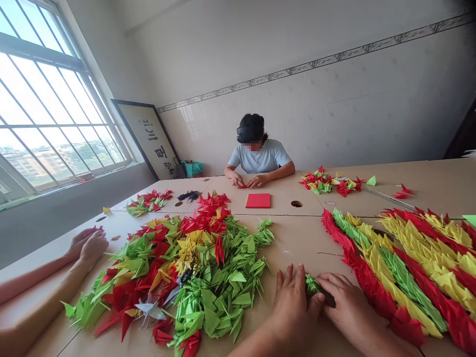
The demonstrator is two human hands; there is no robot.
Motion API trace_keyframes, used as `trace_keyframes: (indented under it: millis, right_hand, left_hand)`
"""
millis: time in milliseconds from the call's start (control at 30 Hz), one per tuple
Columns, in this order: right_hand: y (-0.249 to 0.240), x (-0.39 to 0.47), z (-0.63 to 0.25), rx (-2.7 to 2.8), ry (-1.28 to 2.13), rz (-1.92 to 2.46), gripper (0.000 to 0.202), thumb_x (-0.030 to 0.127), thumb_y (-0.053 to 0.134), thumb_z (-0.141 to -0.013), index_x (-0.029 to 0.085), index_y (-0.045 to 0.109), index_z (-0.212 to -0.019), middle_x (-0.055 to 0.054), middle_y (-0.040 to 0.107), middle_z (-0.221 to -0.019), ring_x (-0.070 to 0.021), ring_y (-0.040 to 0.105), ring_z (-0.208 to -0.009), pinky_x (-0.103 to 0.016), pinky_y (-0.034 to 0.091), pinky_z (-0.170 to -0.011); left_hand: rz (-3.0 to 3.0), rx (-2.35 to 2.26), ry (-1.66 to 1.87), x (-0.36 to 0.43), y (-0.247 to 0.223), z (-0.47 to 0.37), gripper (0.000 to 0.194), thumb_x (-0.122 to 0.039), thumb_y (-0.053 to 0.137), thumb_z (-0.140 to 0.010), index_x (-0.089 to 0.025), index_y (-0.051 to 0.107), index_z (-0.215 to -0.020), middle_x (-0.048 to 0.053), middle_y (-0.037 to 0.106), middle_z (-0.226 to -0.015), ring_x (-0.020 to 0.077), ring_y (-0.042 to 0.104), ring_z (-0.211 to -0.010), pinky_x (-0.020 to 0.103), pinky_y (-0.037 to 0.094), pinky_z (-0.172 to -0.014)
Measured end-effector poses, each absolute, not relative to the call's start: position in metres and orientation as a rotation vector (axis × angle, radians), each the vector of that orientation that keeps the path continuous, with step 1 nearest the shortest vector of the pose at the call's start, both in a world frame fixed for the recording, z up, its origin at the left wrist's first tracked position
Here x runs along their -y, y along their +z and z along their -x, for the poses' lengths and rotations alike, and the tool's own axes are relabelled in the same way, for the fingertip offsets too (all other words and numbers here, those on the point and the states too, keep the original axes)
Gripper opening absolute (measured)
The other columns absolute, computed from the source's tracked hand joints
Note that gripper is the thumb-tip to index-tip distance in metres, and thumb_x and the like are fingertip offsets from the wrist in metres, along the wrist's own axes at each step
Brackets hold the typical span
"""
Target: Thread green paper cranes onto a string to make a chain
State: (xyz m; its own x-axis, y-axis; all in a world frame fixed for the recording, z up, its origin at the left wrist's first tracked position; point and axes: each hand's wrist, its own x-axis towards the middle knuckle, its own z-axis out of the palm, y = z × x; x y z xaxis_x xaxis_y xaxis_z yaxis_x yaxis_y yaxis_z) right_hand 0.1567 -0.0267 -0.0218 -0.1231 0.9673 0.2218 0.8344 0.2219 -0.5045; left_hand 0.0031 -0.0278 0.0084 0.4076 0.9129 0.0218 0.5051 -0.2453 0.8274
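Observation:
Near the front edge of the table, my left hand point(295, 307) and my right hand point(345, 302) meet around a small bundle of green folded paper point(311, 284). The bundle shows between my left thumb and forefinger, and its lower part is hidden. My right fingers curl against it from the other side. Just left of my hands spreads a large pile of paper cranes point(238, 277), mostly green, with red, yellow and a few grey ones. To the right lie long strands of stacked paper cranes point(405, 277) in red, yellow and green.
Across the table, a person point(256, 153) folds red paper beside a stack of red paper point(258, 201). Another person's hands point(87, 245) rest at the left. Smaller crane piles point(148, 203), dark cord point(189, 196), a thin metal rod point(390, 198) and table holes point(296, 204) are around.

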Motion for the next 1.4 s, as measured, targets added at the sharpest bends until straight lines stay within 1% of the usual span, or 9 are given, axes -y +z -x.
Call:
trace_keyframes:
  millis: [133, 300, 500, 667, 867, 1033, 1100, 1200, 1400]
  right_hand:
    - [-0.022, 0.027, -0.155, 2.018, 0.319, 1.636, 0.035, 0.018, 0.046, -0.069, 0.024, 0.068, -0.095, -0.007, 0.068, -0.095, -0.0254, 0.060, -0.092, -0.037, 0.046, -0.078]
    - [-0.022, 0.028, -0.155, 2.030, 0.270, 1.617, 0.034, 0.017, 0.046, -0.071, 0.021, 0.068, -0.096, -0.010, 0.067, -0.098, -0.0272, 0.058, -0.096, -0.040, 0.043, -0.081]
    - [-0.023, 0.027, -0.155, 2.044, 0.268, 1.593, 0.030, 0.018, 0.047, -0.071, 0.024, 0.069, -0.091, -0.007, 0.069, -0.092, -0.0251, 0.060, -0.091, -0.036, 0.046, -0.076]
    - [-0.023, 0.027, -0.154, 2.031, 0.272, 1.599, 0.035, 0.013, 0.046, -0.064, 0.025, 0.069, -0.087, -0.006, 0.069, -0.091, -0.0236, 0.061, -0.089, -0.033, 0.047, -0.075]
    - [-0.030, 0.027, -0.154, 2.015, 0.263, 1.589, 0.036, 0.012, 0.044, -0.063, 0.022, 0.069, -0.087, -0.008, 0.069, -0.093, -0.0253, 0.060, -0.093, -0.036, 0.046, -0.078]
    - [-0.031, 0.024, -0.156, 1.997, 0.241, 1.554, 0.025, 0.013, 0.045, -0.067, 0.022, 0.066, -0.078, -0.007, 0.070, -0.084, -0.0248, 0.062, -0.084, -0.036, 0.048, -0.071]
    - [-0.028, 0.023, -0.159, 1.973, 0.221, 1.545, 0.016, 0.022, 0.048, -0.073, 0.022, 0.064, -0.075, -0.008, 0.069, -0.081, -0.0250, 0.062, -0.080, -0.037, 0.049, -0.071]
    - [-0.019, 0.025, -0.160, 1.832, 0.066, 1.462, 0.020, 0.038, 0.050, -0.079, 0.022, 0.062, -0.079, -0.007, 0.068, -0.079, -0.0244, 0.063, -0.078, -0.037, 0.052, -0.069]
    - [-0.008, 0.032, -0.149, 1.757, -0.249, 1.167, 0.024, 0.040, 0.055, -0.081, 0.025, 0.060, -0.099, -0.005, 0.065, -0.090, -0.0216, 0.062, -0.084, -0.034, 0.052, -0.072]
  left_hand:
    - [-1.940, -1.248, 0.529, 0.028, 0.018, -0.002, 0.066, -0.036, 0.046, -0.082, -0.002, 0.031, -0.136, 0.019, 0.036, -0.140, 0.0307, 0.013, -0.137, 0.050, 0.004, -0.111]
    - [-1.942, -1.232, 0.599, 0.029, 0.020, -0.003, 0.063, -0.036, 0.045, -0.083, -0.004, 0.032, -0.136, 0.018, 0.038, -0.140, 0.0278, 0.019, -0.136, 0.046, 0.008, -0.112]
    - [-1.953, -1.240, 0.621, 0.029, 0.019, -0.004, 0.061, -0.039, 0.046, -0.083, -0.002, 0.040, -0.132, 0.021, 0.045, -0.134, 0.0329, 0.022, -0.134, 0.053, 0.005, -0.111]
    - [-2.004, -1.216, 0.674, 0.032, 0.016, -0.003, 0.067, -0.047, 0.047, -0.082, -0.003, 0.040, -0.132, 0.022, 0.046, -0.133, 0.0351, 0.021, -0.134, 0.055, 0.003, -0.110]
    - [-1.982, -1.197, 0.745, 0.035, 0.011, -0.004, 0.070, -0.049, 0.048, -0.081, -0.004, 0.036, -0.134, 0.021, 0.042, -0.136, 0.0347, 0.020, -0.134, 0.053, 0.004, -0.110]
    - [-1.826, -1.139, 0.800, 0.033, 0.004, -0.004, 0.070, -0.050, 0.053, -0.078, -0.006, 0.042, -0.132, 0.021, 0.043, -0.135, 0.0352, 0.021, -0.134, 0.051, 0.010, -0.110]
    - [-1.661, -1.071, 0.876, 0.032, 0.003, -0.005, 0.070, -0.052, 0.053, -0.078, -0.009, 0.041, -0.132, 0.018, 0.041, -0.138, 0.0328, 0.023, -0.134, 0.045, 0.016, -0.110]
    - [-1.191, -0.892, 1.030, 0.032, 0.008, -0.010, 0.076, -0.055, 0.060, -0.073, -0.013, 0.040, -0.133, 0.014, 0.040, -0.140, 0.0286, 0.030, -0.131, 0.037, 0.026, -0.107]
    - [-0.485, -0.265, 0.706, 0.035, 0.020, -0.017, 0.071, -0.068, 0.052, -0.071, -0.013, 0.058, -0.115, 0.012, 0.061, -0.113, 0.0240, 0.052, -0.112, 0.029, 0.040, -0.091]
